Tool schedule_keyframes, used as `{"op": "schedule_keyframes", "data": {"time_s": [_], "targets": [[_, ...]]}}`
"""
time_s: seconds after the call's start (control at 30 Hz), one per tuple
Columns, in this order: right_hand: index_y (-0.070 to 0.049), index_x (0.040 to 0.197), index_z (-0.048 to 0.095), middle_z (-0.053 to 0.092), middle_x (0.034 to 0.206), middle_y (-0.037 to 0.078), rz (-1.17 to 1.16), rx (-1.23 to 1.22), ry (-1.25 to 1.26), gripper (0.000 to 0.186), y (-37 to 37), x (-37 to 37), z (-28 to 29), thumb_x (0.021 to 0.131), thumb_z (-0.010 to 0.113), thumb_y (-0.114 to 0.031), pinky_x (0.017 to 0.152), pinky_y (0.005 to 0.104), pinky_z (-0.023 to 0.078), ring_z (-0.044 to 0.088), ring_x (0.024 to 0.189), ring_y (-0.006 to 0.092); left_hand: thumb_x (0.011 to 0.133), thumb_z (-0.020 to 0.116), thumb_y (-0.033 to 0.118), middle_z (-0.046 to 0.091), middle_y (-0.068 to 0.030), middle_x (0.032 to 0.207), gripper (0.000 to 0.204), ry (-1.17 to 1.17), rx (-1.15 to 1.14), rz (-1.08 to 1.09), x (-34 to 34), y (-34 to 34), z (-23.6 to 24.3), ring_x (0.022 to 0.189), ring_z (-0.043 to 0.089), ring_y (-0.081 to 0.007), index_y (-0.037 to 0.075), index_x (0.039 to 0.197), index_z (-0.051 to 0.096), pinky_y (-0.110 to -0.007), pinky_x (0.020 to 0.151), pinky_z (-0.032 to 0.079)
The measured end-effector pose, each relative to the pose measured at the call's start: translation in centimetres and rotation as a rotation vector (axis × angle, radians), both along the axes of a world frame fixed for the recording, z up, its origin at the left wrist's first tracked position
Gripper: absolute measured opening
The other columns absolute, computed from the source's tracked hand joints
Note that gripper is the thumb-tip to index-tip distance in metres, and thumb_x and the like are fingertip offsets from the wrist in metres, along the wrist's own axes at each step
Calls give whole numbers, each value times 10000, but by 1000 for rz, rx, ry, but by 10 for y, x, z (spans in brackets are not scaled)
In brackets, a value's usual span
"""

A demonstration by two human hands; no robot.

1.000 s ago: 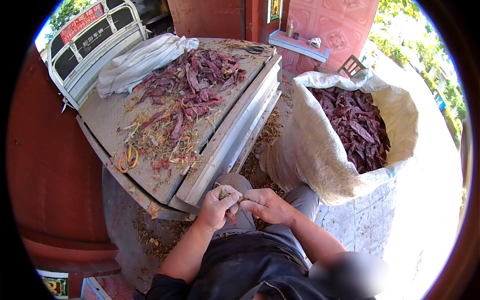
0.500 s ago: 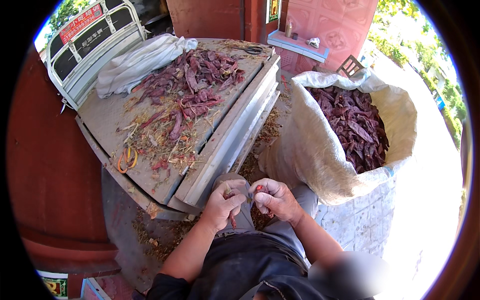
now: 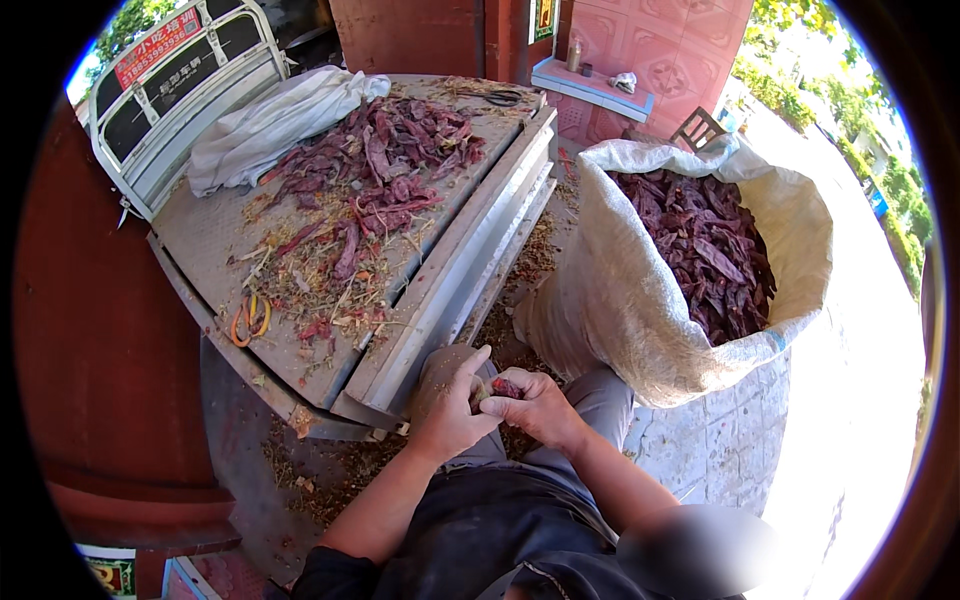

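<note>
Over my lap, my two hands meet. My right hand (image 3: 545,410) is closed around a dark red dried chili pepper (image 3: 507,388), part of which shows above the fingers. Against it, my left hand (image 3: 452,415) has its index finger raised while the thumb and other fingers curl in. Something small and brownish may sit in those left fingers, but I cannot make it out. Ahead to the left, a heap of dried chili peppers (image 3: 385,160) lies on a metal cart bed (image 3: 190,240). To the right, a large white woven sack (image 3: 620,290) stands open, well filled with dark dried chili peppers (image 3: 710,250).
Stem scraps and chaff (image 3: 310,270) litter the cart bed. Orange-handled scissors (image 3: 250,320) lie at its near left edge, dark scissors (image 3: 500,97) at the far edge. A white cloth sack (image 3: 280,125) lies behind the heap. A pink tiled ledge (image 3: 595,85) stands beyond.
My hands have come together from slightly apart. The pepper that hung below my left hand no longer shows there. My left index finger has straightened upward.
</note>
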State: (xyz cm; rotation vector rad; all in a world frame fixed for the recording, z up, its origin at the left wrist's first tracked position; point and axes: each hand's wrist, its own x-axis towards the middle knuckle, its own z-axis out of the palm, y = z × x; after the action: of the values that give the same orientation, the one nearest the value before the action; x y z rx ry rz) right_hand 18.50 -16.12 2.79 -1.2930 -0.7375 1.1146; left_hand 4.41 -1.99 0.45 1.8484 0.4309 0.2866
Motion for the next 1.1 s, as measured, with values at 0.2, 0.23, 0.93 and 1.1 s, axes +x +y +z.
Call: {"op": "schedule_keyframes", "data": {"time_s": [0.2,0.23,0.93,1.1], "targets": [[-44,1067,724,709,896,3,-82,42,238,209,-4,12,2,961,803,-207,713,261,506,613,781,78,1005,736,245,636,-157,1325,703,-233,-681,-108,-3,4,-4,1161,634,-206,15,1589,421,-329,1056,485],[-40,1069,719,722,902,16,-79,26,241,214,-6,16,-1,962,800,-207,722,268,522,635,782,92,1018,719,238,630,-156,1345,676,-293,-599,-81,-2,6,-6,1163,631,-205,12,1586,427,-334,1049,489],[-38,1115,703,721,892,11,450,-87,115,353,-13,31,23,1035,697,-381,643,227,476,630,755,89,904,776,103,693,-124,880,110,-215,277,-333,-2,35,55,821,692,-327,20,951,720,-403,742,539],[-26,1063,704,682,839,17,454,-10,12,345,-11,33,6,1047,690,-370,576,251,490,636,708,116,950,745,200,676,-147,875,171,-171,441,-441,1,41,59,843,675,-380,33,975,721,-447,750,527]]}}
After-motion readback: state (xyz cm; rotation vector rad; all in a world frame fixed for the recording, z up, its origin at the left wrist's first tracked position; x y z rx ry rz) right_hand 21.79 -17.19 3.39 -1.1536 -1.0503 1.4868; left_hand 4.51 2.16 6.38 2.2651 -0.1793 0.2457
